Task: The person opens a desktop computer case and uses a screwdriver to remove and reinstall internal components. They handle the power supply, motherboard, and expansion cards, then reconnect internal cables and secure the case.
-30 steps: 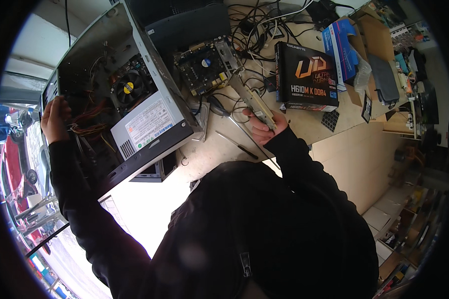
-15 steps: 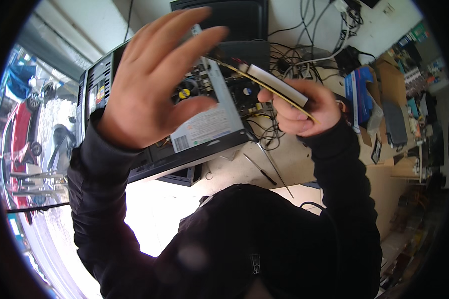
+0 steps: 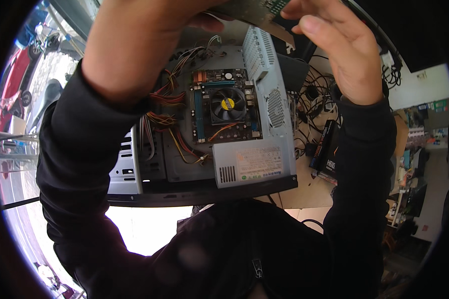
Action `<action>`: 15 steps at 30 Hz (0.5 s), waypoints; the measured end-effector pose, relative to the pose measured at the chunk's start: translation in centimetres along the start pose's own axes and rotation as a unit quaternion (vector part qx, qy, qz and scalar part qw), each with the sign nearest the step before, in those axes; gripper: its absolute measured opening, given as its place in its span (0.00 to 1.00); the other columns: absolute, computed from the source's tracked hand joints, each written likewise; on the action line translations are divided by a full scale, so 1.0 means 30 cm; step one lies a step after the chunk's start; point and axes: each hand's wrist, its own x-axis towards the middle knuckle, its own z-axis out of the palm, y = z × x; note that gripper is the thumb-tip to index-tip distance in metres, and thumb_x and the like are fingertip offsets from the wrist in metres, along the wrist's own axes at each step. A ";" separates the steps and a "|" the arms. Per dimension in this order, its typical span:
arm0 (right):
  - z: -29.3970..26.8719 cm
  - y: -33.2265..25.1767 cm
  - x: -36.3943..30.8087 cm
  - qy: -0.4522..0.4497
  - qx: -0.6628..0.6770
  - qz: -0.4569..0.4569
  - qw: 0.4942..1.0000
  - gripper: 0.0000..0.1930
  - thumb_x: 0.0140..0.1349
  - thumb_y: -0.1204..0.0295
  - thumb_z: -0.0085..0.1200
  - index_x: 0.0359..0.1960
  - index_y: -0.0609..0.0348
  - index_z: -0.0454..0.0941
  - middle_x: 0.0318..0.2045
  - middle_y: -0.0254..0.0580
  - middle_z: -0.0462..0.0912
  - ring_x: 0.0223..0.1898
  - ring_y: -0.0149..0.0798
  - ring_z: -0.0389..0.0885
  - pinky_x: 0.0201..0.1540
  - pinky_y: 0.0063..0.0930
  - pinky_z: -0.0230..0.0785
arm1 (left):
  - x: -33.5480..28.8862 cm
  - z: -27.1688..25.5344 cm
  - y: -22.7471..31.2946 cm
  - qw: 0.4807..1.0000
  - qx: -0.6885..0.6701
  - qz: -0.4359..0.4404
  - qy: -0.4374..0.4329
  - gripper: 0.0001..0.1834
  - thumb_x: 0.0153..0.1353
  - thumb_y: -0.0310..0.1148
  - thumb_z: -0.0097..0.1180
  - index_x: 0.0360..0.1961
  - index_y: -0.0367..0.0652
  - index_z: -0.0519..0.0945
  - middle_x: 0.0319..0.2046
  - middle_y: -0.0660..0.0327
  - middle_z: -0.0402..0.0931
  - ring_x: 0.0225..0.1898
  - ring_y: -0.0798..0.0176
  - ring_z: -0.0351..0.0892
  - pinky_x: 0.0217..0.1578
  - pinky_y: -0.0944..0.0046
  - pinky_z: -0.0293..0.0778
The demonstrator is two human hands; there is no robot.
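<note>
A graphics card (image 3: 244, 11) with a metal bracket is held up at the top edge, above the open computer case (image 3: 177, 172). My left hand (image 3: 139, 45) grips it from the left; most of those fingers are cut off by the frame or behind the hand. Close to the card's bracket end, my right hand (image 3: 351, 55) has its thumb and fingers apart. Inside the case lie a motherboard (image 3: 199, 132), a black cooling fan (image 3: 227, 103) with a yellow centre, and a grey power supply (image 3: 254, 162) with a label.
Loose coloured wires (image 3: 159, 119) spread across the case's left part. The case's perforated back wall (image 3: 274, 107) stands to the right of the motherboard. Beyond it are tangled black cables (image 3: 312, 82) and a dark printed box (image 3: 327, 147) on the table.
The graphics card has passed from my right hand to my left and risen to the top edge. My right hand has loosened its fingers. The view has shifted, bringing the case's inside into sight.
</note>
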 end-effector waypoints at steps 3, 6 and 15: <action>0.020 0.054 0.052 -0.002 -0.091 0.052 0.994 0.23 0.69 0.74 0.58 0.63 0.70 0.71 0.52 0.43 0.81 0.53 0.33 0.79 0.56 0.25 0.71 | 0.037 -0.024 -0.110 0.993 -0.104 -0.063 -0.004 0.13 0.69 0.34 0.62 0.42 0.33 0.86 0.34 0.60 0.85 0.33 0.69 0.81 0.39 0.70 0.78; 0.077 0.114 0.115 -0.018 -0.038 0.098 0.994 0.20 0.69 0.73 0.59 0.59 0.71 0.75 0.50 0.41 0.83 0.50 0.31 0.80 0.55 0.24 0.72 | -0.005 -0.086 -0.378 0.983 -0.171 0.016 -0.071 0.14 0.71 0.36 0.58 0.49 0.36 0.84 0.44 0.62 0.85 0.45 0.68 0.82 0.46 0.67 0.78; 0.188 0.237 0.127 0.015 -0.098 0.002 0.995 0.18 0.73 0.61 0.55 0.50 0.68 0.80 0.33 0.37 0.84 0.31 0.30 0.80 0.38 0.23 0.72 | 0.080 -0.214 -0.159 0.973 -0.058 -0.139 -0.176 0.18 0.65 0.33 0.65 0.50 0.30 0.81 0.38 0.55 0.83 0.36 0.66 0.81 0.40 0.67 0.77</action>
